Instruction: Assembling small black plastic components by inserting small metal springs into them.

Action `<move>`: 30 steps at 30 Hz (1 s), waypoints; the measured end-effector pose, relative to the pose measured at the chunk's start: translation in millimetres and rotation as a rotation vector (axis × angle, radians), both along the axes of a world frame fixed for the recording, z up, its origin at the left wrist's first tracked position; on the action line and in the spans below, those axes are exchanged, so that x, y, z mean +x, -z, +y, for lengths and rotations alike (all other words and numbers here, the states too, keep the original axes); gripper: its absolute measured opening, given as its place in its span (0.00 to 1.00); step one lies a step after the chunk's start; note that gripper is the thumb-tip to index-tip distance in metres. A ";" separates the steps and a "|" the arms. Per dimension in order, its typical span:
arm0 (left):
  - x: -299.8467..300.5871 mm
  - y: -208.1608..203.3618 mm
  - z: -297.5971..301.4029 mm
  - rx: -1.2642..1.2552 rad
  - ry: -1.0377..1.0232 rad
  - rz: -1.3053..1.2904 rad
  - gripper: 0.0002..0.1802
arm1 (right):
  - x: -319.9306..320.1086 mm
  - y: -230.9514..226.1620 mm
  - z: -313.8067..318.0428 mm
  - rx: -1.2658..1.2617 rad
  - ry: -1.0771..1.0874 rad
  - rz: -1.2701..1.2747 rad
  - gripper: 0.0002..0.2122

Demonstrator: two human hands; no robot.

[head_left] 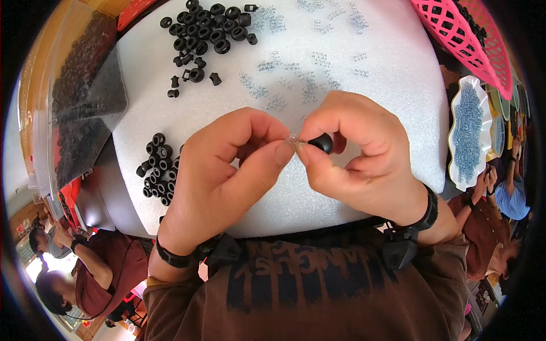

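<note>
Above the white foam-covered table my two hands meet at the fingertips. My left hand is closed, its thumb and forefinger pinching a tiny coil spring. My right hand is closed too, with a rounded black plastic cord-lock piece tucked in its fingers. Its thumb and forefinger tips also touch the spring. Beyond my hands lie loose small springs in scattered clusters. A pile of black cord-lock parts sits at the far left, and a second heap of them lies beside my left hand.
White foam sheet covers the table. On the right stand a pink mesh basket and a white wavy-edged dish full of springs. A clear plastic bin with black parts borders the left. People sit on both sides.
</note>
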State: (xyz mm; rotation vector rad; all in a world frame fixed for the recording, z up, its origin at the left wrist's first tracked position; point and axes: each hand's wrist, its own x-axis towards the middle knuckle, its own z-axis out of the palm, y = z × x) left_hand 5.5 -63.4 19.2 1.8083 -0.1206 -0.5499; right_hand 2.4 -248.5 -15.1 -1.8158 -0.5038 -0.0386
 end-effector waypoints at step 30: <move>3.0 29.7 1.5 0.500 -0.012 -0.633 0.05 | -2.7 -6.8 1.8 0.180 -0.053 0.291 0.04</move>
